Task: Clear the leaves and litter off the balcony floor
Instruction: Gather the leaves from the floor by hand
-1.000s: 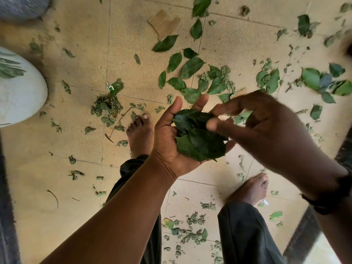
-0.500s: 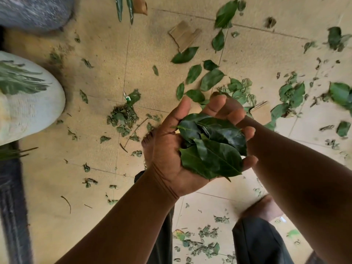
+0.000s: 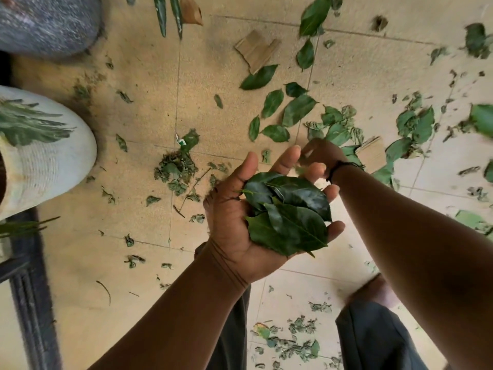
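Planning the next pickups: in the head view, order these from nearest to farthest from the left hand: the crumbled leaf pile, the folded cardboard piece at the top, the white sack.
1. Crumbled leaf pile: just left of the left hand, which cups a bunch of leaves.
2. White sack: far left edge.
3. Folded cardboard piece: top of view, beyond the whole leaves; not much farther than the sack.

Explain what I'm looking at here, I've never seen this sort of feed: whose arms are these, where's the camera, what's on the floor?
There is no machine: a person wears one camera on the head, looking down at their own hands. The left hand is cupped palm-up and holds a bunch of green leaves. The right hand reaches past it toward the floor; it is blurred, so I cannot tell whether it holds anything. On the tiled floor lie loose leaves, dried crumbled bits and cardboard scraps. A white pot stands at the left.
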Motion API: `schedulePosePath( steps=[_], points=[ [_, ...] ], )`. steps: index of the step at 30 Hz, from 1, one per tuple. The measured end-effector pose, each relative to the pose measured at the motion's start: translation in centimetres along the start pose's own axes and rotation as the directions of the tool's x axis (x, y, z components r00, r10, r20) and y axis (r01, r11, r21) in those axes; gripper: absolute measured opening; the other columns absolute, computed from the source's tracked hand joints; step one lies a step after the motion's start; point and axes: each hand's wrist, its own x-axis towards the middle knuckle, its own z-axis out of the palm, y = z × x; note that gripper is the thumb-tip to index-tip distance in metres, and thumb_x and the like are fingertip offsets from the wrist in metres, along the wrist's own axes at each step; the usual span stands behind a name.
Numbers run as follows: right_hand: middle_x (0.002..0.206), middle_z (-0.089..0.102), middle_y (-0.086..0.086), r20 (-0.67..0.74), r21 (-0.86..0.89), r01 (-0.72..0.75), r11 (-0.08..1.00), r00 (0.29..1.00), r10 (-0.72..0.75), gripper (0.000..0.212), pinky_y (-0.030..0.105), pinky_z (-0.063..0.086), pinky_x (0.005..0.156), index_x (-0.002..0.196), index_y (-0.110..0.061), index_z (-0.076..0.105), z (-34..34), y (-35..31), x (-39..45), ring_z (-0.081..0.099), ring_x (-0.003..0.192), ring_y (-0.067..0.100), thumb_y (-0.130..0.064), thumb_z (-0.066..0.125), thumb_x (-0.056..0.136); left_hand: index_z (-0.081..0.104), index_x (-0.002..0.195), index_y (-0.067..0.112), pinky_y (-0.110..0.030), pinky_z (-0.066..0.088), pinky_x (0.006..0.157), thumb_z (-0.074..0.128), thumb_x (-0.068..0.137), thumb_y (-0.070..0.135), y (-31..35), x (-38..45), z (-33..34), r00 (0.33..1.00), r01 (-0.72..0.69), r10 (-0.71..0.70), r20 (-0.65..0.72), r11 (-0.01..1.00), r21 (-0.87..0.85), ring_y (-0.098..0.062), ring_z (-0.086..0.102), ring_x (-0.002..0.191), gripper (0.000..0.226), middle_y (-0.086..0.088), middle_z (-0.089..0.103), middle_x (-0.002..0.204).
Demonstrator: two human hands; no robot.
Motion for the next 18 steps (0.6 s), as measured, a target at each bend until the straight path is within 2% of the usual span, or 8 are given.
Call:
schedulePosePath(
  steps=[1,3,6,9,12,14,16,18],
  points=[
    [0.102,0.062,0.003,0.022,0.177,-0.04,0.983,0.999,0.037,0.026,0.029,0.043,0.074,0.111,-0.017,0.065,-0.8,0.0,-1.1,0.059,0.096,0.024,-0.027,0.071,0.087,0.07,0.115,0.023,-0.058,0.04,0.102,0.051,0.09,0.056,-0.4,0.1,-0.4,1.0,-0.011,0.012,0.019,0.999,-0.034,-0.032,0.059,0.119,0.046,-0.007,0.067,0.121],
    [0.082,0.062,0.0,0.045,0.485,-0.079,0.871,0.997,0.066,0.027,0.027,0.047,0.061,0.105,-0.017,0.067,-2.8,0.0,-3.6,0.058,0.073,0.016,-0.024,0.078,0.082,0.072,0.113,0.024,-0.058,0.042,0.101,0.053,0.087,0.056,-1.1,0.2,-0.8,0.999,-0.033,0.033,0.006,0.998,-0.054,-0.032,0.06,0.117,0.045,-0.006,0.068,0.12],
    [0.055,0.058,-0.006,-0.003,0.659,-0.026,0.752,0.999,0.037,0.019,0.023,0.043,0.051,0.092,-0.022,0.067,-6.8,0.3,-8.4,0.048,0.047,0.008,-0.023,0.08,0.079,0.073,0.11,0.026,-0.057,0.047,0.097,0.054,0.085,0.056,-2.6,0.7,-1.6,0.995,-0.08,0.075,-0.069,0.995,-0.064,-0.031,0.062,0.115,0.044,-0.004,0.068,0.118],
    [0.063,0.059,0.001,-0.041,0.779,0.065,0.623,0.998,-0.054,0.03,0.024,0.04,0.051,0.094,-0.022,0.065,-10.9,0.7,-13.4,0.044,0.049,0.01,-0.024,0.083,0.07,0.075,0.106,0.027,-0.055,0.051,0.09,0.053,0.084,0.057,-3.6,1.2,-2.1,0.984,-0.105,0.1,-0.15,0.994,-0.031,-0.031,0.064,0.111,0.043,-0.004,0.069,0.116],
    [0.064,0.065,-0.002,0.019,0.808,0.12,0.577,0.973,-0.228,0.036,0.021,0.039,0.047,0.087,-0.025,0.066,-13.8,1.0,-18.0,0.044,0.049,0.01,-0.03,0.082,0.055,0.078,0.098,0.026,-0.055,0.055,0.083,0.056,0.077,0.056,-5.1,1.8,-2.5,0.97,-0.117,0.117,-0.212,0.993,0.01,-0.033,0.068,0.105,0.042,-0.005,0.069,0.116],
    [0.066,0.067,-0.001,0.098,0.793,0.126,0.596,0.94,-0.328,0.033,0.02,0.038,0.046,0.081,-0.027,0.068,-14.1,0.9,-20.4,0.047,0.05,0.009,-0.028,0.086,0.053,0.075,0.106,0.025,-0.056,0.052,0.088,0.066,0.074,0.051,-6.1,2.7,-2.2,0.981,-0.106,0.108,-0.162,0.994,0.019,-0.034,0.062,0.113,0.042,-0.007,0.059,0.133],
    [0.071,0.066,-0.004,0.121,0.677,0.182,0.713,0.928,-0.352,0.031,0.017,0.04,0.047,0.084,-0.028,0.068,-13.0,0.7,-22.2,0.052,0.053,0.005,-0.029,0.088,0.061,0.067,0.118,0.02,-0.056,0.045,0.098,0.069,0.081,0.044,-6.9,3.6,-1.8,0.995,-0.071,0.072,-0.062,0.997,0.012,-0.037,0.054,0.123,0.045,-0.014,0.047,0.147],
    [0.079,0.063,-0.008,0.006,0.461,0.3,0.835,0.94,-0.341,0.026,0.017,0.044,0.051,0.09,-0.031,0.066,-11.6,0.7,-23.3,0.055,0.059,0.001,-0.033,0.084,0.072,0.065,0.122,0.008,-0.055,0.039,0.105,0.058,0.093,0.04,-7.5,4.2,-1.5,1.0,0.001,0.001,0.032,0.998,-0.064,-0.041,0.054,0.123,0.044,-0.023,0.055,0.137]
  ],
)
